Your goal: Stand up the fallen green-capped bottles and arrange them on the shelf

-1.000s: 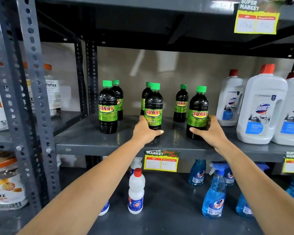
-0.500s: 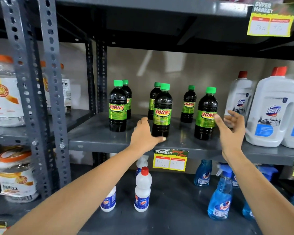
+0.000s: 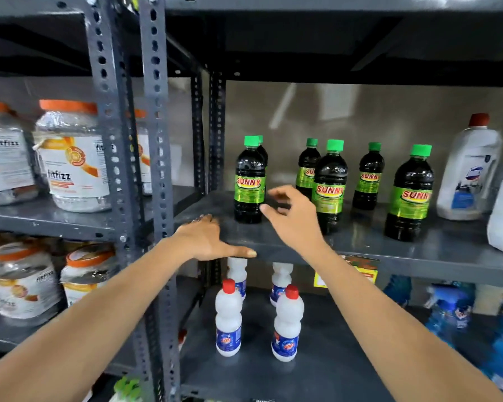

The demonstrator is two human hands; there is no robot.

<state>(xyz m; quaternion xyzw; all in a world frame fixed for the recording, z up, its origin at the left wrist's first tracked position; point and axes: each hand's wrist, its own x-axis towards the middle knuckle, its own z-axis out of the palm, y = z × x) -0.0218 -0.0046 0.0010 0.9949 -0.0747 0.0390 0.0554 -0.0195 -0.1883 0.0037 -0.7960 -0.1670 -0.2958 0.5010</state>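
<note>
Several dark Sunny bottles with green caps stand upright on the grey middle shelf (image 3: 436,248). The leftmost front bottle (image 3: 249,181) has another almost hidden behind it. Further right stand a front bottle (image 3: 330,187), two back bottles (image 3: 307,166) (image 3: 370,177) and a right front bottle (image 3: 410,192). My left hand (image 3: 208,239) lies flat on the shelf's front left edge, fingers apart, holding nothing. My right hand (image 3: 292,217) hovers open between the leftmost bottle and the middle front bottle, its fingertips close to the leftmost bottle's label, apart from it.
White Domex jugs (image 3: 468,172) stand at the shelf's right end. Small white red-capped bottles (image 3: 228,320) and blue spray bottles (image 3: 450,311) fill the lower shelf. Grey perforated uprights (image 3: 154,169) separate the left bay with orange-lidded Fitfizz jars (image 3: 70,158).
My view has shifted left. My left hand let go of the middle front bottle and moved left onto the shelf edge. My right hand left the right bottle and moved toward the leftmost one.
</note>
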